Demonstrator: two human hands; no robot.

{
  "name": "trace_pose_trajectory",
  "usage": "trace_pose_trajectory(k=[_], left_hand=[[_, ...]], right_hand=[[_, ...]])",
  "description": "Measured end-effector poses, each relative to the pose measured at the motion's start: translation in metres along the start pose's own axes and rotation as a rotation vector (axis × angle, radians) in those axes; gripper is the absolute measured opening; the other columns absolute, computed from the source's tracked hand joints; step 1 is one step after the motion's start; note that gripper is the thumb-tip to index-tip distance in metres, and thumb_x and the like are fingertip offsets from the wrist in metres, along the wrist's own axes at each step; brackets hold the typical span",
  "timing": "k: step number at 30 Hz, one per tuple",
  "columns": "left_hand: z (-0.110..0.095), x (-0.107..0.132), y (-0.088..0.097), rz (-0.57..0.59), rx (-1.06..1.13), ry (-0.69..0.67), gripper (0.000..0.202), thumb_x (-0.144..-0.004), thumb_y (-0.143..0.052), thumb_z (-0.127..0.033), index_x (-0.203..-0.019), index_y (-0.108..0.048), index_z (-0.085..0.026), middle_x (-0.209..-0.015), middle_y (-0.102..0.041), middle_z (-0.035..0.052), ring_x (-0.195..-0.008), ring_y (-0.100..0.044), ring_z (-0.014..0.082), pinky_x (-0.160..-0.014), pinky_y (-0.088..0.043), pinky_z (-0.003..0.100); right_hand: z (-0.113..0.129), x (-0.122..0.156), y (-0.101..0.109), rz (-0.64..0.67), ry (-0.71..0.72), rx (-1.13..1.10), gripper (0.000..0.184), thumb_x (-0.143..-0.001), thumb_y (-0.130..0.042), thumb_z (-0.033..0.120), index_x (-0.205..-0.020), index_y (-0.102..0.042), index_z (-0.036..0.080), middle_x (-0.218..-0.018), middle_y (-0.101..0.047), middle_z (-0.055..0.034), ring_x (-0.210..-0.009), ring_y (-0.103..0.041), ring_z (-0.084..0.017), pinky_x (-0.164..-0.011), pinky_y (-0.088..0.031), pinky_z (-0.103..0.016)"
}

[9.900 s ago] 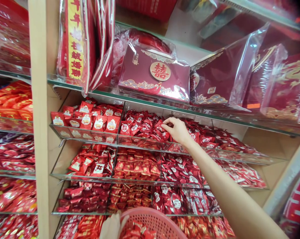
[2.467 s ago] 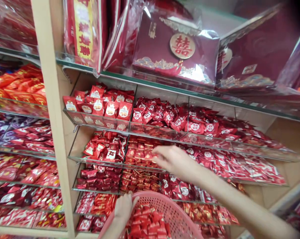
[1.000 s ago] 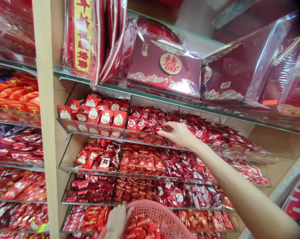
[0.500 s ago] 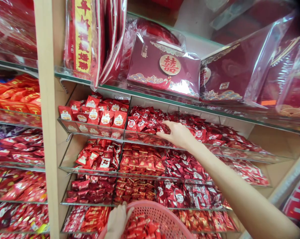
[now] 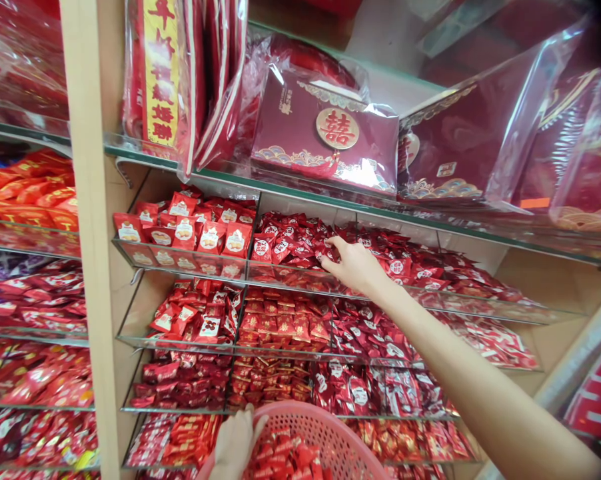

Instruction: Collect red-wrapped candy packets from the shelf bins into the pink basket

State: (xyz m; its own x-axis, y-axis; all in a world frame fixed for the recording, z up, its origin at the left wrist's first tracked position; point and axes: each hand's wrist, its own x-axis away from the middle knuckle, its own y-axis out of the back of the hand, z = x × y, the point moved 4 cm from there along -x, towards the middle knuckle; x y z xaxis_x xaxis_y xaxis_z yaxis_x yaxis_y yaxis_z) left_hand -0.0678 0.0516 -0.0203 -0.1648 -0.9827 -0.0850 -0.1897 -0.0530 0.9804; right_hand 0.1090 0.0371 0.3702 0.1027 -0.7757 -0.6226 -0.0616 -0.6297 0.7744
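The right hand (image 5: 355,268) is at the tray (image 5: 290,275) under the glass shelf (image 5: 290,192), over its front edge and left of its middle. Its thumb and forefinger curve towards each other with a small gap at the tips, right at the maroon packets (image 5: 288,241); whether one is gripped I cannot tell. These packets fill the second compartment from the tray's left end, with round white labels in red characters too small to read surely. In the left corner stand biscuit packets (image 5: 184,230) with white picture labels, their print illegible.

The left hand (image 5: 234,440) is closed on the left rim of the pink basket (image 5: 330,430), thumb lying inward; the other fingers are partly hidden. Red packets (image 5: 285,460) lie inside the basket, their lettering unreadable.

One tray down, gold packets (image 5: 285,325) carry what look like 囍 characters. On the glass shelf, a maroon box (image 5: 290,130) shows a red 囍 on a round badge. Near that shelf's left end, a yellow strip (image 5: 160,80) ends in what looks like 婚聯.
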Motion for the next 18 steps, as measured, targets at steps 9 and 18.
trace_pose_trajectory(k=[9,18], left_hand=[[0.000,0.000,-0.001,0.027,0.015,0.002,0.051,-0.080,-0.019,-0.045,-0.102,-0.053,-0.014,-0.084,-0.063,0.0122,-0.076,-0.059,0.0223,-0.064,-0.043,0.031],[0.000,0.000,0.001,0.028,0.021,0.002,0.051,-0.080,-0.021,-0.046,-0.102,-0.054,-0.014,-0.085,-0.063,0.0134,-0.077,-0.059,0.0218,-0.064,-0.043,0.031]], right_hand=[[0.012,0.002,-0.004,-0.007,-0.002,0.103,0.032,-0.077,-0.042,0.038,-0.103,-0.046,0.020,-0.092,-0.057,-0.0098,-0.080,-0.056,-0.023,-0.064,-0.039,-0.030],[0.005,0.003,0.013,-0.302,-0.001,-0.118,0.035,-0.078,-0.040,0.038,-0.106,-0.047,0.018,-0.093,-0.059,-0.0083,-0.081,-0.055,-0.021,-0.068,-0.039,-0.029]])
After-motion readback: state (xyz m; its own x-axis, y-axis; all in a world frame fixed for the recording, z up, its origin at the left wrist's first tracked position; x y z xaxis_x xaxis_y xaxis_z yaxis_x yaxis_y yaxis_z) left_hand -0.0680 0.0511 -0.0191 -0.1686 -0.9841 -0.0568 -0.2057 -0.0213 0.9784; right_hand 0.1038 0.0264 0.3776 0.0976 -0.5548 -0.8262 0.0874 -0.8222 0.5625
